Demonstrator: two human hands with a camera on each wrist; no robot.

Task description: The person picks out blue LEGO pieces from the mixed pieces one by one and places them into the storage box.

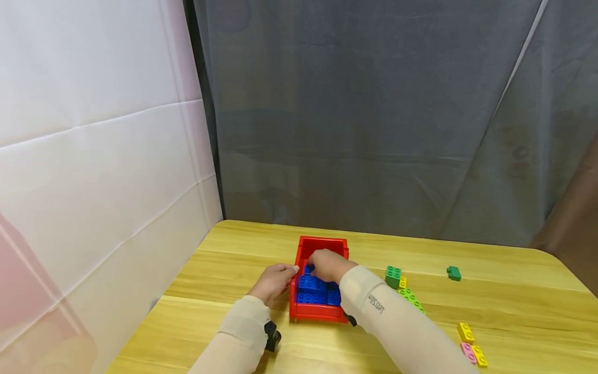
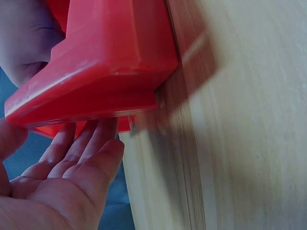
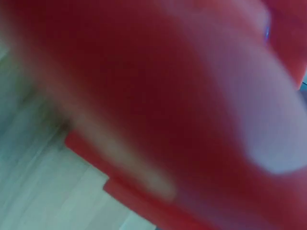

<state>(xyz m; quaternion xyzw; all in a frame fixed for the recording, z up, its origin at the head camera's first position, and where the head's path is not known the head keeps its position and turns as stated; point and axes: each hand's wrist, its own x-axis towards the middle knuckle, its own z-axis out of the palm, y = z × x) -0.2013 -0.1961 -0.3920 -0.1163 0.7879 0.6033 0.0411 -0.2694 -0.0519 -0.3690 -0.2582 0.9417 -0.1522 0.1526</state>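
A red open-fronted bin (image 1: 319, 312) stands on the wooden table, with several blue toy bricks (image 1: 312, 283) packed in its near part. My left hand (image 1: 274, 280) holds the bin's left side, thumb at the rim and the other fingers against the outer wall. In the left wrist view those fingers (image 2: 79, 146) reach up to the red wall. My right hand (image 1: 329, 266) is inside the bin, its curled fingers pinching a small blue brick (image 1: 308, 269) near the left wall. The right wrist view is mostly blurred red plastic and part of the hand.
Right of the bin lie a dark green brick (image 1: 393, 276), a small yellow brick (image 1: 403, 282) and a lime green brick (image 1: 411, 298). Farther right are another green brick (image 1: 453, 273), yellow bricks (image 1: 465, 332) and a pink brick (image 1: 468, 352). A grey curtain (image 1: 374, 130) hangs behind the table.
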